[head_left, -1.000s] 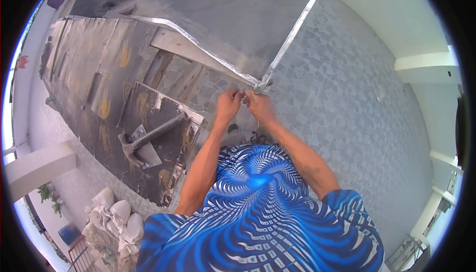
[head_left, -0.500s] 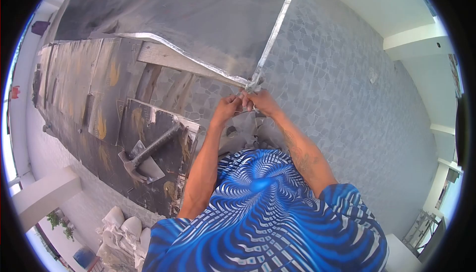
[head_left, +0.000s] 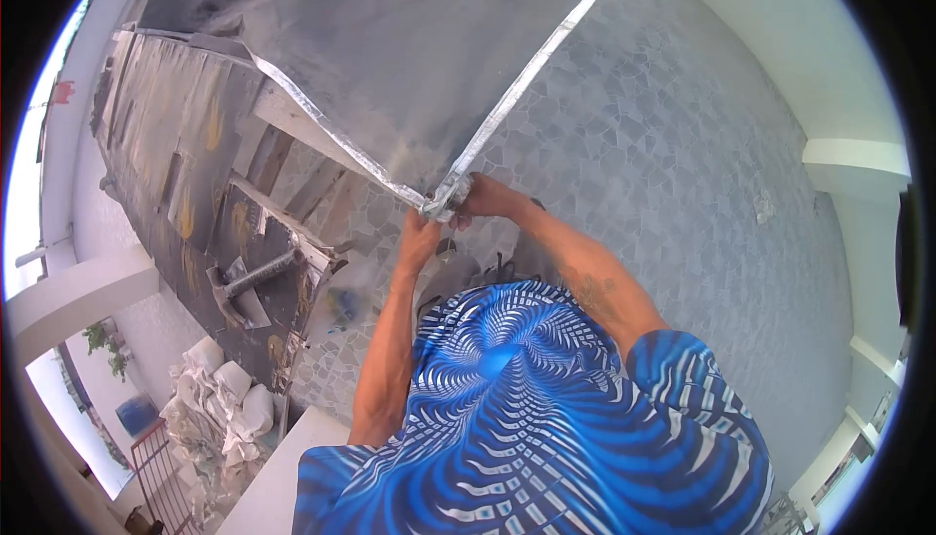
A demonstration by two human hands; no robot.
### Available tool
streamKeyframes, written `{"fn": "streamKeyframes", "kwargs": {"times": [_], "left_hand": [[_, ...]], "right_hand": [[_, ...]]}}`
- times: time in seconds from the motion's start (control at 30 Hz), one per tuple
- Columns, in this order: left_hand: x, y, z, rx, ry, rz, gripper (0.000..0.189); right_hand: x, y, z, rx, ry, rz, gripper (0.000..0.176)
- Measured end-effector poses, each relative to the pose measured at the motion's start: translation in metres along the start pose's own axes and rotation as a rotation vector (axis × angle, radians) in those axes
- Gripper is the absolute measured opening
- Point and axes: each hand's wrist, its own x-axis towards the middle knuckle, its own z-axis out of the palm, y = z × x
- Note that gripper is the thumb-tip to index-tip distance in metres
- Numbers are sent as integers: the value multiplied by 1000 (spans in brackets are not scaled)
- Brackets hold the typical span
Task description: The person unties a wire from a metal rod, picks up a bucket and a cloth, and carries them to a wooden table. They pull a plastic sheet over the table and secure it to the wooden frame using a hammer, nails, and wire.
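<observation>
A large dark sheet (head_left: 361, 77) with a whitish silver edge spreads away in front of me, and its near corner (head_left: 444, 201) is crumpled and bunched. My left hand (head_left: 420, 235) is closed at this corner from the left and below, its fingertips partly hidden. From the right, my right hand (head_left: 485, 199) has its fingers curled around the same bunched corner. A claw hammer (head_left: 261, 277) lies to the left on worn dark boards (head_left: 161, 135). Partly beneath the hammer is a flat, pale metal blade (head_left: 252, 309).
Grey stone-patterned floor (head_left: 663, 194) extends to the right. A wooden beam (head_left: 302, 127) runs under the sheet's left edge. Whitish sacks (head_left: 219, 394) are heaped at the lower left, near a blue container (head_left: 136, 415) and a metal railing (head_left: 161, 462). Pale beams and walls surround the area.
Both hands and the sheet's corner have shifted left and slightly down in view. My right hand now wraps the bunched corner more from the side. The camera view has also turned.
</observation>
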Motion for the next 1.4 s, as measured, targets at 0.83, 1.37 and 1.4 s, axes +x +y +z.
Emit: {"fn": "streamKeyframes", "kwargs": {"times": [0.83,1.37,1.4], "left_hand": [[-16,-32,56,-193,564,161,9],[-16,-7,49,-951,346,-84,14],[-15,-13,51,-847,363,-17,15]], "right_hand": [[9,-12,-71,-379,-166,-15,27],[59,9,-49,-447,146,-784,37],[49,0,-47,-492,167,-706,32]]}}
